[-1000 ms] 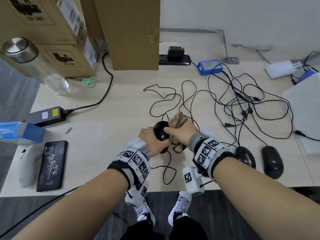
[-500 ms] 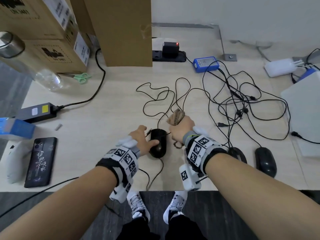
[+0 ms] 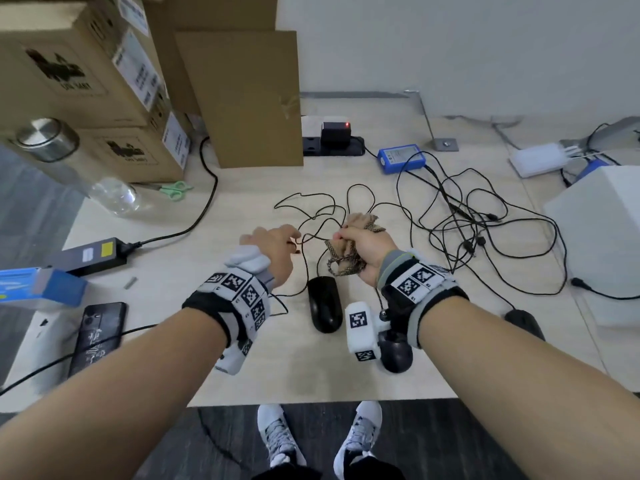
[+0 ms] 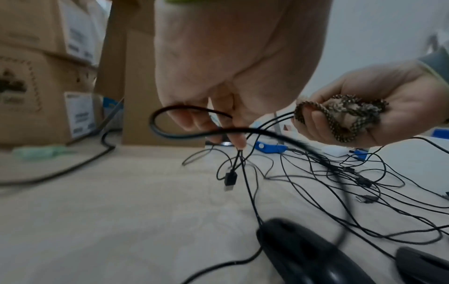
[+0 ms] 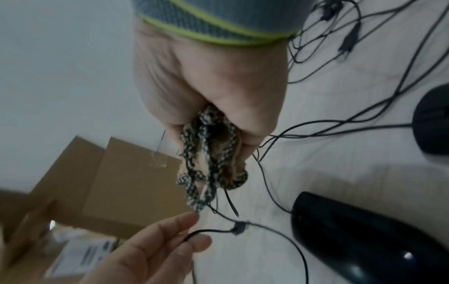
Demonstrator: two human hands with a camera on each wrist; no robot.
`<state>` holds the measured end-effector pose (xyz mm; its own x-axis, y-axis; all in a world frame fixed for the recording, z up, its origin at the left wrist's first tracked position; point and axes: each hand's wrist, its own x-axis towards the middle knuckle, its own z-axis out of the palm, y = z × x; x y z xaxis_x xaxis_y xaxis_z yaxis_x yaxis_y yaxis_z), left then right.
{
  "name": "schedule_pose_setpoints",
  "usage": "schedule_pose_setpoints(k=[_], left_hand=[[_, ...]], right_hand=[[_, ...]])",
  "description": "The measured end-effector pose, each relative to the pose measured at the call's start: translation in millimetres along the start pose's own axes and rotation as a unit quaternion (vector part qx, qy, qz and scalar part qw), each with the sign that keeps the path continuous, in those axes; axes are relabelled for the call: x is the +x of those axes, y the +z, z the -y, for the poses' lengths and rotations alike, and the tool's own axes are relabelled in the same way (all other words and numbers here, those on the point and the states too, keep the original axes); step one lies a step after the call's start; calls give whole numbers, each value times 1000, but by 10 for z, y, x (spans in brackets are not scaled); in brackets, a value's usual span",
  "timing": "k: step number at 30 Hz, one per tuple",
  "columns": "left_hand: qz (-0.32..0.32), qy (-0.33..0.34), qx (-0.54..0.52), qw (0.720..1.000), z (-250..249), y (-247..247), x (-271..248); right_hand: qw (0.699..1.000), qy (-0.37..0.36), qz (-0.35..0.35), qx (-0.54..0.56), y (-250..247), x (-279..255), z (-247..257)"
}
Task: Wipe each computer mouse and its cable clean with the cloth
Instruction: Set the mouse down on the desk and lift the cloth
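A black mouse (image 3: 323, 303) lies on the desk between my wrists, also in the left wrist view (image 4: 303, 255) and the right wrist view (image 5: 364, 240). My left hand (image 3: 294, 239) is raised above the desk and pinches its thin black cable (image 4: 239, 151), with the USB plug (image 4: 229, 178) dangling below the fingers. My right hand (image 3: 346, 237) grips a bunched brown patterned cloth (image 3: 346, 263) beside the left hand; cable strands run into that grip (image 5: 257, 151). A second mouse (image 3: 398, 355) is half hidden under my right wrist. A third mouse (image 3: 523, 322) lies further right.
Tangled black cables (image 3: 485, 237) cover the desk's right half. Cardboard boxes (image 3: 242, 98), a power strip (image 3: 332, 147) and a blue device (image 3: 401, 157) stand at the back. A bottle (image 3: 69, 161), scissors (image 3: 173, 190), a power adapter (image 3: 90, 254) and a phone (image 3: 98, 334) are on the left.
My left hand left the mouse, rose and took hold of the cable. My right hand with the cloth lifted off the mouse and moved away from it.
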<state>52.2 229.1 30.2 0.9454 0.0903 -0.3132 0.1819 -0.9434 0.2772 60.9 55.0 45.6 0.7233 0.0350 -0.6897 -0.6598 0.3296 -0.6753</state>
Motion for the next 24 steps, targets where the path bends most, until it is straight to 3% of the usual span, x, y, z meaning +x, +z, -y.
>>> schedule_pose_setpoints(k=[4, 9, 14, 17, 20, 24], left_hand=[[-83, 47, 68, 993, -131, -321, 177], [-129, 130, 19, 983, -371, -643, 259], [-36, 141, 84, 986, -392, -491, 329], [1, 143, 37, 989, -273, -152, 192], [97, 170, 26, 980, -180, 278, -57], [210, 183, 78, 957, -149, 655, -276]], right_hand=[[998, -17, 6, 53, 30, 17, 155], [990, -125, -56, 22, 114, -1, 414], [967, -175, -100, -154, 61, 94, 605], [944, -188, -102, -252, -95, 54, 529], [885, -143, -100, -431, -350, 12, 275], [735, -84, -15, -673, -706, -270, -17]])
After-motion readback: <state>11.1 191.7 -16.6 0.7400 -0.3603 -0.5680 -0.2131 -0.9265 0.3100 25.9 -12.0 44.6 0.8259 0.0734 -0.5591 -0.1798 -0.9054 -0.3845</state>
